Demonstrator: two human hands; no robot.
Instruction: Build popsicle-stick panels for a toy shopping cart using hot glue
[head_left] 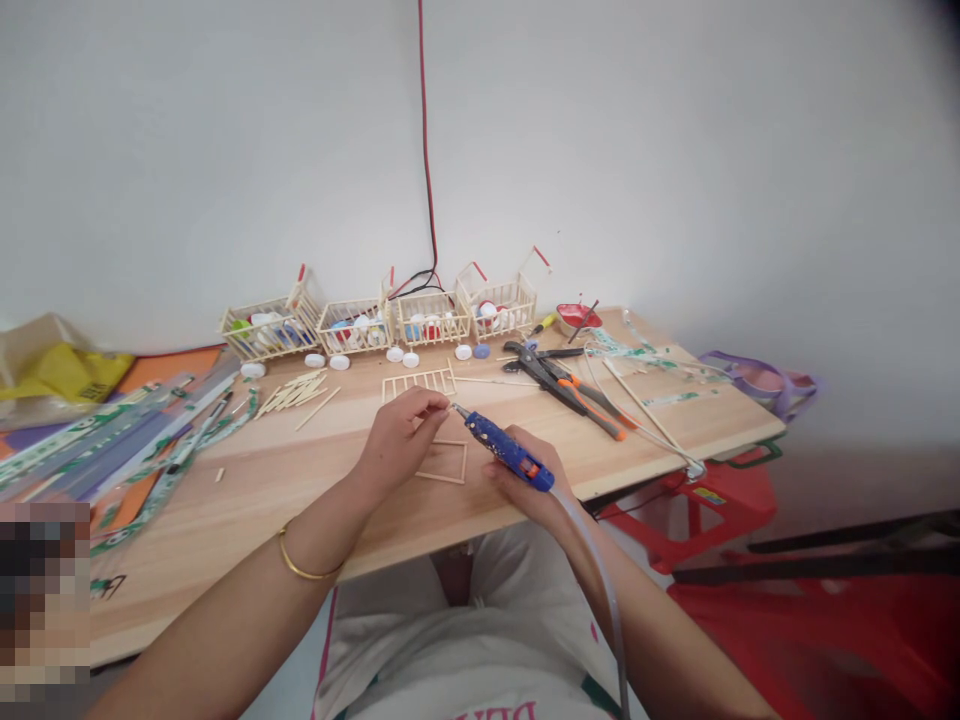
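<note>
A blue hot glue gun [504, 448] is gripped in my right hand [536, 475], its metal nozzle pointing up and left. From its back end a pale translucent strand [592, 550] trails down over my right forearm. My left hand [405, 430] is pinched closed just at the nozzle tip; whatever lies between its fingertips is too small to make out. Under and beside the hands lies a flat rectangular stick frame [454, 482], partly hidden by my left hand. Just behind that hand is a ladder-like stick panel [420, 382].
Several small stick carts [431, 318] with bottle-cap wheels stand along the wall. Loose sticks [292, 393] lie left of centre. Pliers [551, 380] and a red dish [579, 317] are at the right. Plastic strips [142, 430] cover the left; a red stool [697, 505] stands beyond the right edge.
</note>
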